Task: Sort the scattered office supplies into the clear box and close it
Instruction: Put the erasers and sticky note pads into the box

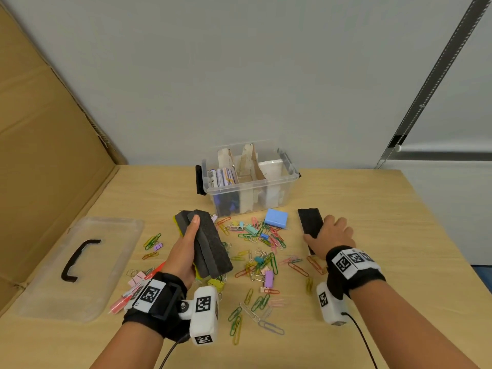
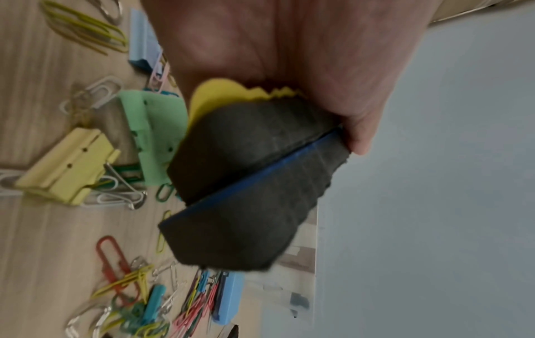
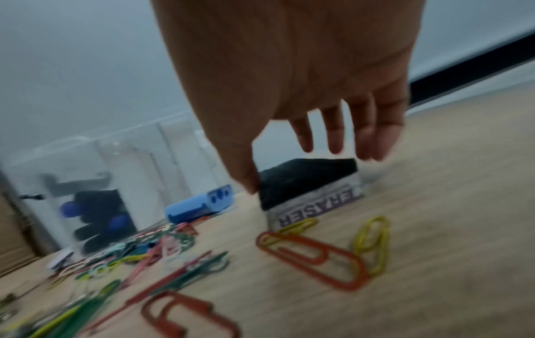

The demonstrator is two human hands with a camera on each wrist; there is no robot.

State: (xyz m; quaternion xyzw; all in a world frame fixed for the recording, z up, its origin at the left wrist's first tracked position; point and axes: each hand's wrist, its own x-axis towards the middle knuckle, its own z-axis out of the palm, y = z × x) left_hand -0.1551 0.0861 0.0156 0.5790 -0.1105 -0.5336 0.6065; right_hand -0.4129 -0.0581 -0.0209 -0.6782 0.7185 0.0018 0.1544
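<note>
My left hand (image 1: pixel 191 235) grips two black-felt board erasers (image 1: pixel 210 246) stacked together and lifted off the table. In the left wrist view one eraser (image 2: pixel 254 183) has a yellow backing and the other a blue one. A third black eraser (image 1: pixel 310 219) lies flat on the table to the right, labelled ERASER on its side (image 3: pixel 315 210). My right hand (image 1: pixel 322 230) hovers over its near end, thumb touching the left edge, fingers (image 3: pixel 336 137) straight above the far side. The clear box (image 1: pixel 255 183) stands open at the back, with cardboard dividers and batteries (image 1: pixel 223 177) in its left compartment.
The clear lid (image 1: pixel 80 267) with a black handle lies at the left. Several coloured paper clips and binder clips (image 1: pixel 261 251) are scattered mid-table. A blue sharpener (image 1: pixel 276 217) sits before the box, a pink pen (image 1: pixel 125 299) by my left wrist. A cardboard wall (image 1: pixel 40 129) stands left.
</note>
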